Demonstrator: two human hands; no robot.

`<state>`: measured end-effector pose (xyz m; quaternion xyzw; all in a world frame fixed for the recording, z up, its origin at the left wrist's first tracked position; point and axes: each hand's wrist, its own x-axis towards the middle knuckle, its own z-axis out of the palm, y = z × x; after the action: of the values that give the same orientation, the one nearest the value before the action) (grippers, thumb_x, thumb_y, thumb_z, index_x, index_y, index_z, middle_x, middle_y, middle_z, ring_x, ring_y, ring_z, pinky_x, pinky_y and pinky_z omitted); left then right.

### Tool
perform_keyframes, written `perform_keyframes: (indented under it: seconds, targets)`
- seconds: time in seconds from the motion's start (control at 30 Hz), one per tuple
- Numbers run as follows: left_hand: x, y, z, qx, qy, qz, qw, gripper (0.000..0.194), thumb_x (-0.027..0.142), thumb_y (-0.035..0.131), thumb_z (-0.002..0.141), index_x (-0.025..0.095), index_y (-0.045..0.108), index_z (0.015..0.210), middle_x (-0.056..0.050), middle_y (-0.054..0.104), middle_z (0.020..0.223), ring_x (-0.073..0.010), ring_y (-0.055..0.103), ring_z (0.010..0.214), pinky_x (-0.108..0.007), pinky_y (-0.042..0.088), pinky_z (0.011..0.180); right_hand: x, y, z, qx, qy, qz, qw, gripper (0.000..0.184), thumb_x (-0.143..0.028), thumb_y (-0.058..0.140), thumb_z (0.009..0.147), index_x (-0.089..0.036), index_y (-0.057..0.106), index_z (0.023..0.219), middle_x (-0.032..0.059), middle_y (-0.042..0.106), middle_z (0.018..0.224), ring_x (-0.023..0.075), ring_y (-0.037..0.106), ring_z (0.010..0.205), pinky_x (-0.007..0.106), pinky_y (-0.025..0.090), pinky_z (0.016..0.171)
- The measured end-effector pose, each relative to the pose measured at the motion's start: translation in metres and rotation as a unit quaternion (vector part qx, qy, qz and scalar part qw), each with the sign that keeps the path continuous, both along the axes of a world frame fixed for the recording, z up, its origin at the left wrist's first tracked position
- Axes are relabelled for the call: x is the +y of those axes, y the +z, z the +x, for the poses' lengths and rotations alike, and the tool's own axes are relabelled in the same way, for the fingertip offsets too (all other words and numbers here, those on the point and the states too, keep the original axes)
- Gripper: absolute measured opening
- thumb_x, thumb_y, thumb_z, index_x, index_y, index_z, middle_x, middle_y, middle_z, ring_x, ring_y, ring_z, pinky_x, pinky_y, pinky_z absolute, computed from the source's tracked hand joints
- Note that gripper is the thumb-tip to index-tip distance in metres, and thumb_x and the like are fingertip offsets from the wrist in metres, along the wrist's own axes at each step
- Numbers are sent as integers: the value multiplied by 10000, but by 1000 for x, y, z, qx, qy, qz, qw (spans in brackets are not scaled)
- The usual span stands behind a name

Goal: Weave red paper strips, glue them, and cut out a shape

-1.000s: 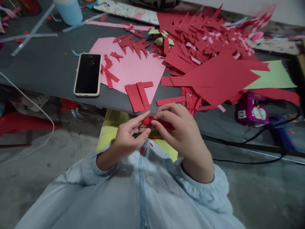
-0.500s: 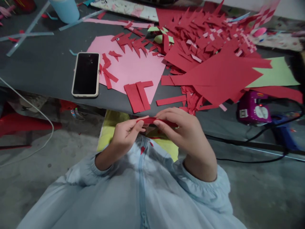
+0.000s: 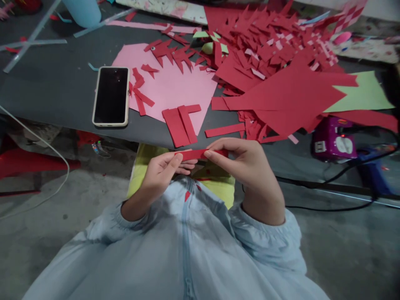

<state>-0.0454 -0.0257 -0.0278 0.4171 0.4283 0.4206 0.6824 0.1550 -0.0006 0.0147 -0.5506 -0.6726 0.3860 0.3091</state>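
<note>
A: Quick one, what's changed?
B: Hands are wider apart now, and the red strip (image 3: 192, 155) has opened from a curl to nearly straight between them.
A: Where is it?
B: Over the lap, just off the near edge of the counter (image 3: 62, 87).
A: Fingers?
B: Left hand (image 3: 159, 171): thumb on top, fingers under, pinching one end. Right hand (image 3: 250, 162): thumb and fingertips clamping it further along, covering part of the other end.
A: Meaning?
B: My read: held at two places, the strip shows its flat face and is easier to line up or crease. Can't tell if it's one layer or folded.
A: Around it, from the strip?
B: Folded pieces (image 3: 175, 125) at eleven o'clock, overlapping the pink paper (image 3: 171, 89). Loose strip (image 3: 223, 130) at two, big red sheet (image 3: 290, 100) beyond it, same direction. Phone (image 3: 111, 96) at ten, purple box (image 3: 333, 139) at three.
A: Anything touching the strip besides the hands?
B: Nothing I can see. Partly hidden by the right hand, though.
</note>
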Motion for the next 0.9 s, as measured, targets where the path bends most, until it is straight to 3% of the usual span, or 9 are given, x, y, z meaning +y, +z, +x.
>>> perform_keyframes:
  seconds: [0.07,0.13,0.27,0.37,0.53,0.9]
  targets:
    - [4,1,-6,87,33,51,994,474,538,558,931,129,736,1090,-105,771,877,-156,713,711,-261,586,662,2,2,1,-14,3,-14,1000,197,-326,671,847,-210,666,687,45,722,716,181,647,669,293,479,608]
    - [9,2,-13,213,81,140,964,366,440,569,945,152,737,1095,-63,747,819,-123,663,647,-240,545,623,4,4,3,-27,8,-28,999,213,-339,663,848,-205,664,682,51,719,710,182,642,670,290,463,598]
    - [24,3,-28,444,82,377,808,199,222,595,924,169,743,1046,-53,716,887,-162,641,820,-310,533,785,7,8,7,-46,22,-52,997,240,-357,642,850,-199,663,670,53,707,679,169,616,634,280,433,567]
    - [33,6,-32,506,39,450,735,209,244,615,930,166,716,1095,-74,718,977,-211,621,959,-372,514,878,9,9,8,-57,29,-64,996,249,-360,632,852,-196,660,666,54,704,672,165,604,619,276,425,557]
    - [38,6,-28,541,-6,487,686,263,307,627,929,133,694,1114,-104,715,1044,-245,578,1019,-394,490,911,10,9,10,-72,41,-64,995,267,-385,622,862,-199,661,674,59,712,684,174,605,627,287,431,575]
    - [41,2,-27,573,7,512,640,197,218,526,972,173,713,931,-45,753,941,-207,613,861,-356,437,741,12,11,9,-80,57,-55,994,277,-384,610,883,-200,651,679,31,676,632,153,585,595,267,403,555]
